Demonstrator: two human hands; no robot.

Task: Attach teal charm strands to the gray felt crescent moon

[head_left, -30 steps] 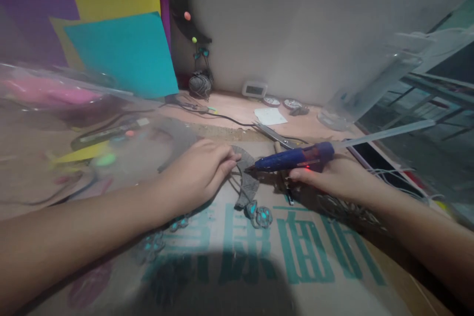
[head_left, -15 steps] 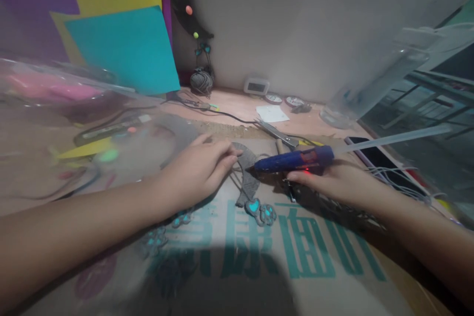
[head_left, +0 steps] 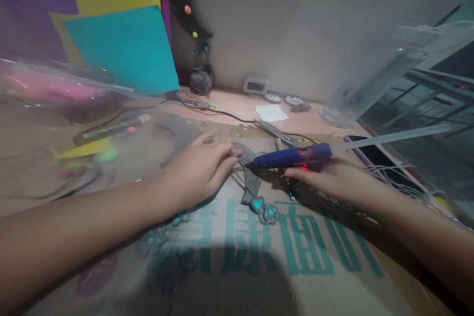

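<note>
My left hand (head_left: 207, 165) has its fingers closed on the upper end of a grey yarn-wrapped crescent (head_left: 252, 177). Grey paw-shaped charms with turquoise pads (head_left: 268, 212) lie at the crescent's lower tip on the printed cardboard (head_left: 259, 286). In my right hand (head_left: 333, 175) is a blue hot glue gun (head_left: 292, 155), with a red light glowing and a clear glue stick (head_left: 396, 137) poking out of its back. The dark nozzle is at the crescent's face; whether it touches cannot be told. More paw charms (head_left: 157, 239) lie under my left forearm.
Scissors (head_left: 276, 133) and a white paper slip (head_left: 272, 112) lie behind the glue gun. A phone (head_left: 381, 163) and tangled white cables sit to the right. A clear plastic bag (head_left: 55, 89) fills the left side. A dark crescent (head_left: 183, 2) hangs on the wall above a yarn ball (head_left: 201, 80).
The crescent's lower end and its charms have swung slightly right. The glue gun has shifted a little left, its nozzle now over the crescent. My left hand stays nearly still.
</note>
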